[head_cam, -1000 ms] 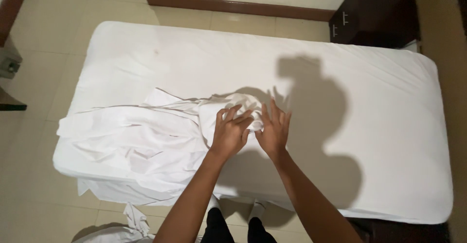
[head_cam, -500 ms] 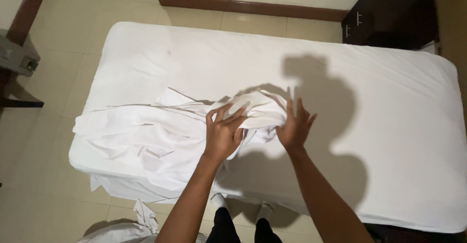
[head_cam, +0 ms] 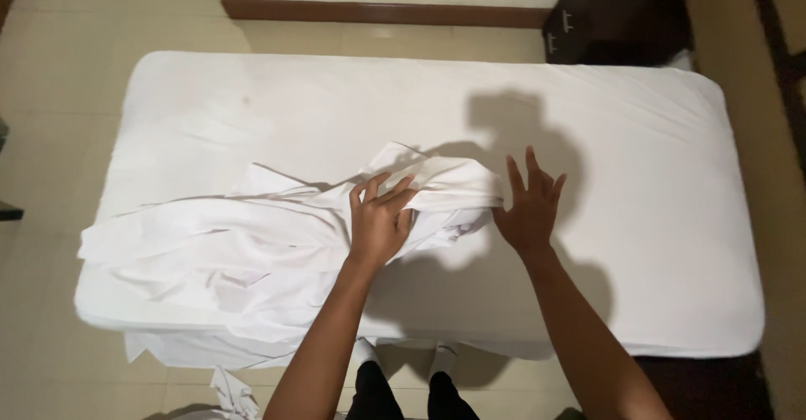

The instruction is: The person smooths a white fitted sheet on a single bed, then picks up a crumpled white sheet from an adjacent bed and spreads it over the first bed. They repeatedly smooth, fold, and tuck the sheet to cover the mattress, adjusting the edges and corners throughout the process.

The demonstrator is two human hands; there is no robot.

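Note:
A crumpled white sheet [head_cam: 218,252] lies bunched over the near left part of a bed with a white fitted mattress cover [head_cam: 646,176]. My left hand [head_cam: 382,218] sits on top of the sheet's raised right end, fingers curled into the fold. Just right of that end, my right hand [head_cam: 529,206] is held flat with fingers spread, its thumb side touching the sheet's tip. The sheet's left part hangs over the near edge of the bed.
A dark wooden nightstand [head_cam: 617,13] stands at the far right corner by the wall. A wooden baseboard [head_cam: 378,13] runs along the far wall. Another piece of white cloth [head_cam: 231,391] lies on the tiled floor by my legs [head_cam: 403,391].
My two hands have moved apart. The right hand has come off the bunched sheet end and opened to its right, while the left stays on the fold. The sheet end has stretched rightward.

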